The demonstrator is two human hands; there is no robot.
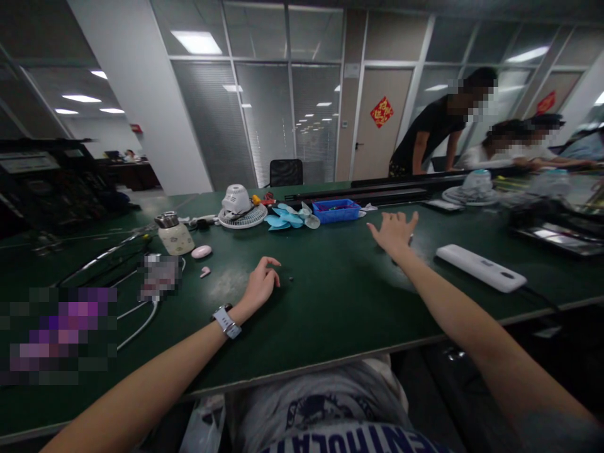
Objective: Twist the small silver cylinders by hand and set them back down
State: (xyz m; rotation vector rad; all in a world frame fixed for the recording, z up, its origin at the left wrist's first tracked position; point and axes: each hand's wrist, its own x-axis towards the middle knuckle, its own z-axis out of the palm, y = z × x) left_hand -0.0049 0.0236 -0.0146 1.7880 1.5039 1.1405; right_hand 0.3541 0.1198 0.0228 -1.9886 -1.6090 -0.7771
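My left hand point(262, 283) rests its side on the green tabletop point(325, 308), fingers loosely bent and apart, holding nothing that I can see. Just right of its fingertips lies a tiny dark piece point(291, 279). My right hand point(394, 233) is spread over the table, palm down, nearest to the blue basket point(337, 212). Something small and dark shows partly behind the right hand and wrist, too hidden to name. Light blue fan blades point(285, 218) lie left of the basket, and beside them is a white fan head with its grille point(241, 214).
At left stand a cream flask point(175, 236), a pink oval case point(201, 251), a pink earbud point(204, 272) and a white cable point(153, 318). A white power strip point(481, 267) lies at right. Co-workers point(434, 132) are at the far right, near another fan part point(475, 184).
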